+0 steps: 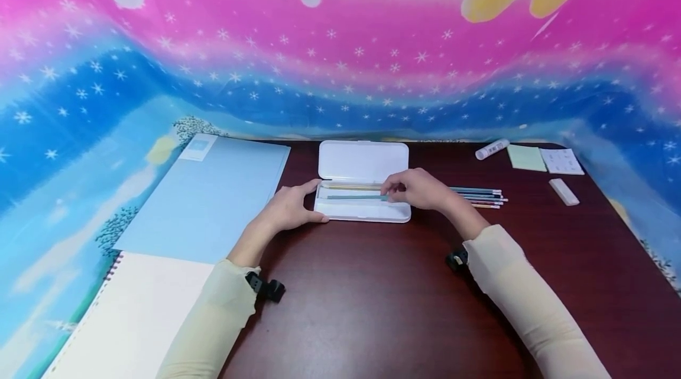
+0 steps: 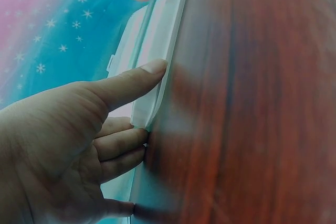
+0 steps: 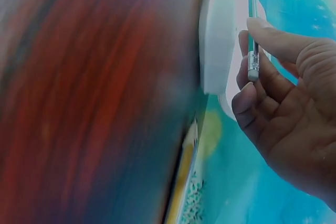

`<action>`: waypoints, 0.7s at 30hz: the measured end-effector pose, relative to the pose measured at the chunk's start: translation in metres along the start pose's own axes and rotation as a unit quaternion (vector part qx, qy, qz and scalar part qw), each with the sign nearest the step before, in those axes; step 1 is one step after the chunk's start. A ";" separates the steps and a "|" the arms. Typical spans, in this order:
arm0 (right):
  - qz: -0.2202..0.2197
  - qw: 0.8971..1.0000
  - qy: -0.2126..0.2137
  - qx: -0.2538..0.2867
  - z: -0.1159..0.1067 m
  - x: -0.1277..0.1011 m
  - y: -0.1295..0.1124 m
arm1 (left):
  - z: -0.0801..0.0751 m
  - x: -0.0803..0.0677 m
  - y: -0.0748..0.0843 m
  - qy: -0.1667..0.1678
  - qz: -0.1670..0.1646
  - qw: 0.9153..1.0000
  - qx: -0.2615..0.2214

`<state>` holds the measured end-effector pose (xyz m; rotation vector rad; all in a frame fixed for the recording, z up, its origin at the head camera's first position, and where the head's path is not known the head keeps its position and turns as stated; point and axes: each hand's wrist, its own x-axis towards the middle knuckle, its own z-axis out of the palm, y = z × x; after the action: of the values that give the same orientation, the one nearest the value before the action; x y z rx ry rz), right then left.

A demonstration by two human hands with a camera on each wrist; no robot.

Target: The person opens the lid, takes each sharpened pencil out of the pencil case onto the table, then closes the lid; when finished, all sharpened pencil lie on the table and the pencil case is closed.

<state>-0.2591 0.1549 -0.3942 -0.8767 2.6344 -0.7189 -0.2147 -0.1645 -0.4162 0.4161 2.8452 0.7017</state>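
Note:
A white pencil case (image 1: 351,210) lies on the table with its lid (image 1: 363,160) folded back. My left hand (image 1: 289,207) is at the case's left end, thumb touching the near corner and fingers extended at the end and far corner. Between thumb and fingers, my right hand (image 1: 417,188) pinches a green pencil (image 3: 252,3) near its eraser end (image 3: 253,73), its shaft stretching left over the case. Other pencils (image 1: 346,187) lie along the back of the case. To the right of it, several loose pencils (image 1: 481,194) lie side by side, partly behind the right hand.
At the left, a light blue folder (image 1: 213,201) overlaps a spiral-bound pad (image 1: 143,308). Toward the back right are a glue stick (image 1: 492,149), a green note pad (image 1: 527,158), a patterned white pad (image 1: 561,161) and a white eraser (image 1: 564,191). A printed cloth (image 1: 340,89) hangs behind the table.

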 end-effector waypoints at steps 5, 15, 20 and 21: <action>0.000 0.999 0.037 0.007 -0.010 -0.013 0.009 | 0.000 0.001 -0.001 0.000 0.000 1.000 0.002; 0.066 0.992 0.101 0.043 -0.029 -0.047 0.041 | 0.000 0.001 -0.001 0.001 0.000 1.000 0.000; 0.093 0.986 0.121 0.061 -0.035 -0.070 0.057 | 0.000 0.001 -0.001 -0.001 0.000 1.000 0.000; 0.097 0.986 0.121 0.061 -0.036 -0.075 0.061 | 0.000 0.001 -0.001 -0.001 0.001 1.000 0.000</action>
<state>-0.2445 0.2567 -0.3896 -0.5178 2.7970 -0.9767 -0.2156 -0.1648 -0.4170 0.4189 2.8437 0.7018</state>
